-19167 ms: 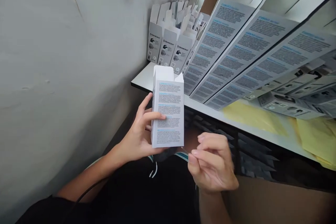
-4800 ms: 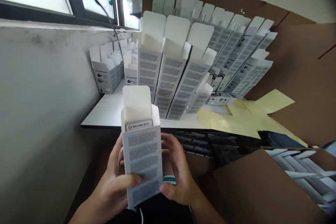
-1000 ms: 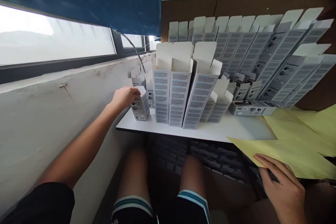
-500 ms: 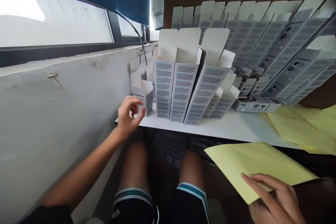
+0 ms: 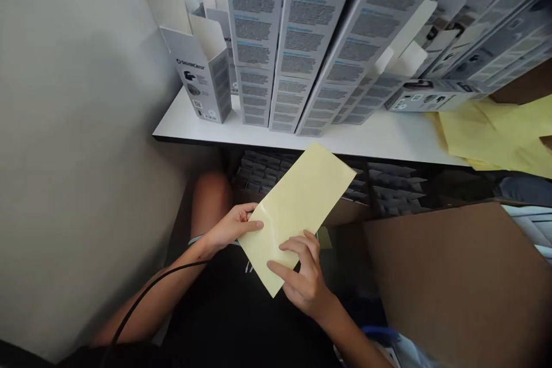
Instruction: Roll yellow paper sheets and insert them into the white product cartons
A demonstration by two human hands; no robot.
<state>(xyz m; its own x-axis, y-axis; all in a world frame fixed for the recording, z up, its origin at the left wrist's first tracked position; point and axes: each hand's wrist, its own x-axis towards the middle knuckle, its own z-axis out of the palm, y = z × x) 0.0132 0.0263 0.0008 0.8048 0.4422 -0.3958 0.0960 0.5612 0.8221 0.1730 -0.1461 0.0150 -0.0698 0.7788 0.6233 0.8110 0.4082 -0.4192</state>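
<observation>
A yellow paper sheet is held tilted above my lap, between both hands. My left hand pinches its left edge, thumb on top and fingers underneath. At the lower right edge, my right hand grips the sheet, with several fingers lying on its face. Beyond it, a small open white-and-grey carton stands on the white tabletop. Tall printed cartons stand upright just right of the small one.
A brown cardboard box is close on my right. More yellow sheets lie at the table's right end. One carton lies on its side. Many folded pieces fill the space under the table. A wall borders my left.
My view has tipped downward. The yellow sheet has come from the right to in front of my lap, and my left hand has left the small carton's side and taken hold of the sheet.
</observation>
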